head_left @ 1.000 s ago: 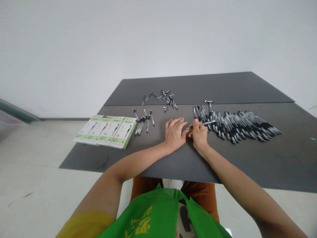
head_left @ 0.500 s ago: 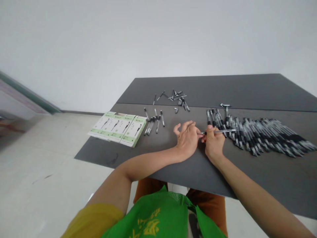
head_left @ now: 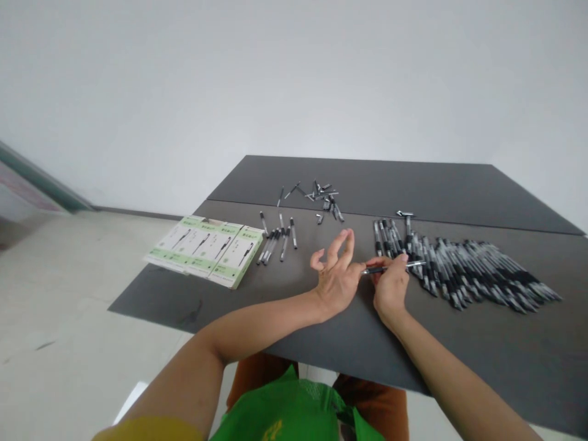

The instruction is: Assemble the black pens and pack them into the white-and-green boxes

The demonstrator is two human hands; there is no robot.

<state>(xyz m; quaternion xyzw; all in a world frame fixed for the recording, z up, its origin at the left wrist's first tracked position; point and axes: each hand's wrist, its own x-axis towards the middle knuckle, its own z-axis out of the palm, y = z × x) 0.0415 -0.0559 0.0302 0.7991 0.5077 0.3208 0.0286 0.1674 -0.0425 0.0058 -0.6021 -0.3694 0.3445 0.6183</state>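
My right hand point(head_left: 390, 283) is closed round a black and clear pen point(head_left: 404, 265) that lies roughly level, pointing left. My left hand point(head_left: 337, 272) is just left of it, turned up with fingers spread, and its fingertip meets the pen's left tip. A long row of several matching pens point(head_left: 463, 263) lies on the dark table point(head_left: 321, 306) right of my hands.
Green and white flat boxes point(head_left: 206, 248) lie at the table's left edge. Several pens point(head_left: 278, 239) lie beside them, and small loose pen parts point(head_left: 316, 196) are scattered farther back. Pale floor lies to the left, a white wall behind.
My left hand has lifted off the table and turned upward with its fingers spread. My right hand still holds the pen. The view has shifted.
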